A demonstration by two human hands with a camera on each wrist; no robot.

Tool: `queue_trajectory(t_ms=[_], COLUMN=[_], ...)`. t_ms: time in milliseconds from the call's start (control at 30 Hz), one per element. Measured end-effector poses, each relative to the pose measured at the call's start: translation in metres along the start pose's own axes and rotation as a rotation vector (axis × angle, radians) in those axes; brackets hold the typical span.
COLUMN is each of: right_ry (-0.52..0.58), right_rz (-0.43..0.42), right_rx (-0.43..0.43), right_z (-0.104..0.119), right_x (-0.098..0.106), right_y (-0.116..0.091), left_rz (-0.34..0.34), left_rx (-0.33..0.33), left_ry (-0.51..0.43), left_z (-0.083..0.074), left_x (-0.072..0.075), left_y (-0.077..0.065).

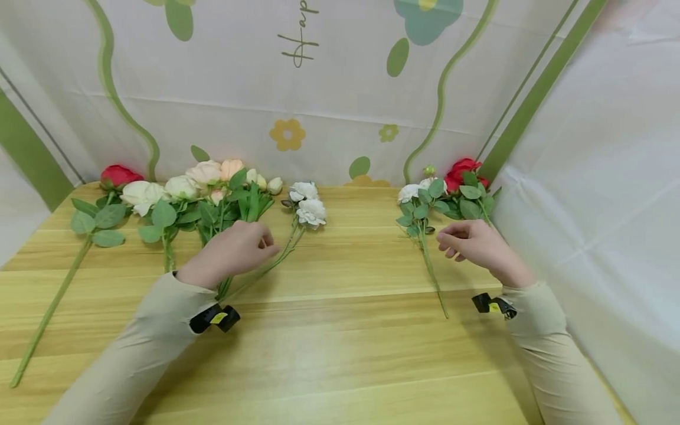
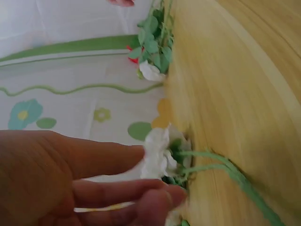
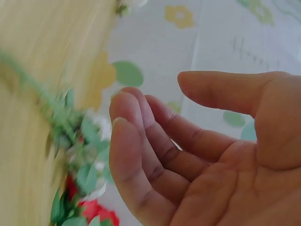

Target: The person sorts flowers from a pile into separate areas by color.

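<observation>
My left hand [image 1: 236, 251] hovers above the table beside a two-headed white flower stem [image 1: 311, 211], fingers loosely curved and holding nothing. Seen from the left wrist, thumb and fingers stand apart, overlapping the white bloom [image 2: 155, 153]. On the other side, my right hand [image 1: 475, 245] hangs just right of a second white flower stem [image 1: 432, 277], which lies with its leafy head toward the back. A gap shows between thumb and bent fingers in the right wrist view, with nothing in the palm. Behind this hand lies a red flower [image 1: 461, 174] with green leaves.
Along the back left of the wooden table [image 1: 340, 354] lie cream flowers [image 1: 143, 195], peach flowers [image 1: 204, 172], pale buds [image 1: 274, 186] and a long-stemmed red flower [image 1: 121, 176]. A printed cloth [image 1: 345, 88] rises behind the table, and white cloth [image 1: 600, 224] hangs at the right.
</observation>
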State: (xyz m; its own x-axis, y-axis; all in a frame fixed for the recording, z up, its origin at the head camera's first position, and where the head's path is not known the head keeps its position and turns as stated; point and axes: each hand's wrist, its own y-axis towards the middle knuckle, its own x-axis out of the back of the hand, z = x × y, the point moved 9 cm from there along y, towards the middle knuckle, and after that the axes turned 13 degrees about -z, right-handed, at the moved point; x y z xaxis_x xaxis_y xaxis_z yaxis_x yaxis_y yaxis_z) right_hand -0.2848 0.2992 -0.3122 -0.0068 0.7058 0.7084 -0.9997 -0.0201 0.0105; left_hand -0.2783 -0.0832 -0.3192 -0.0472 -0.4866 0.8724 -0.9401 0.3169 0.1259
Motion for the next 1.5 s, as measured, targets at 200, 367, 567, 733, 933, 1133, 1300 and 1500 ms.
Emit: queue_trajectory(t_ms=[200,367,567,733,933,1133,1300,1500], right_ry=[-0.003,0.009,0.01,0.007,0.001,-0.009,-0.005,-0.002], right_rz=[0.031,0.055,0.059,0.065,0.086,0.124,0.15,0.157], right_rx=[0.078,0.105,0.128,0.134,0.136,0.134,0.135,0.135], right_z=[0.021,0.026,0.033,0.034,0.033,0.033,0.033,0.032], right_x=[-0.012,-0.019,-0.024,-0.029,-0.034,-0.039,-0.042,-0.045], right_y=[-0.009,-0.013,-0.014,-0.013,-0.012,-0.014,-0.016,-0.015], left_rz=[0.188,0.23,0.203,0.188,0.182,0.188,0.195,0.201], left_rx=[0.115,0.191,0.16,0.08,0.048,0.062,0.053,0.017], left_ry=[0.07,0.095,0.082,0.024,-0.007,-0.018,-0.012,-0.048], left_z=[0.022,0.03,0.031,0.025,0.02,0.018,0.017,0.015], left_x=[-0.019,-0.029,-0.034,-0.038,-0.042,-0.051,-0.055,-0.055], left_y=[-0.007,-0.009,-0.009,-0.007,-0.006,-0.005,-0.005,-0.007])
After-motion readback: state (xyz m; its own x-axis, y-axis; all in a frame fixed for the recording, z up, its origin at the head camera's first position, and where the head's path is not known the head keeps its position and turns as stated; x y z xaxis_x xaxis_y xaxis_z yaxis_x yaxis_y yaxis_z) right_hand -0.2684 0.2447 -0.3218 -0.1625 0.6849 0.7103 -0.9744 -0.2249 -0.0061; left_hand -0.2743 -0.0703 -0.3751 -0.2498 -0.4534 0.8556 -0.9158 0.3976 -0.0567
